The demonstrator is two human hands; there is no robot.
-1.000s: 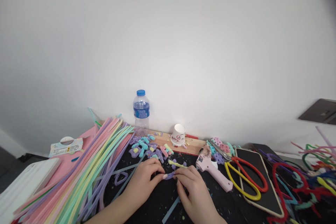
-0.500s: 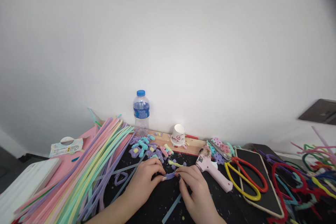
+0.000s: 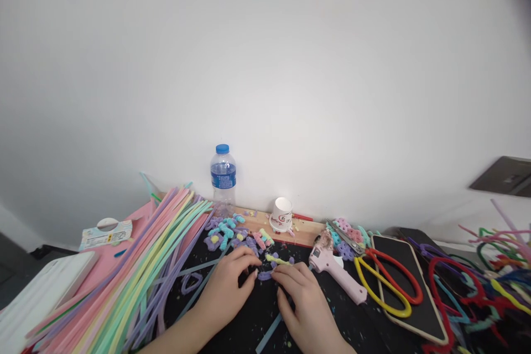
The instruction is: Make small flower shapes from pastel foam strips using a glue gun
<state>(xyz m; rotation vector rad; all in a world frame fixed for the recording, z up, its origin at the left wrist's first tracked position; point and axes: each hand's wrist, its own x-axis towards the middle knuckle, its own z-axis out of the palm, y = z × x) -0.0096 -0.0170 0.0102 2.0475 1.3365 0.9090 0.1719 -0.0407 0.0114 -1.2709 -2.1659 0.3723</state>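
Head view: bottle [image 3: 223,176], cup [image 3: 281,215], contents unclear; hands [image 3: 227,286] [image 3: 305,298] at purple piece [image 3: 264,276], hold uncertain.

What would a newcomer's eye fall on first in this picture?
Probably the big bundle of pastel fuzzy stems sweeping down the left side. Next, the scissors with yellow and red handles, partly over a dark slab at right. At lower centre, a short purple piece shows between the left hand and right hand.

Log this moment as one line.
left hand: beside purple pipe cleaner | right hand: at its end, grip unclear | nearby: glue gun, scissors | behind: bottle, upturned cup
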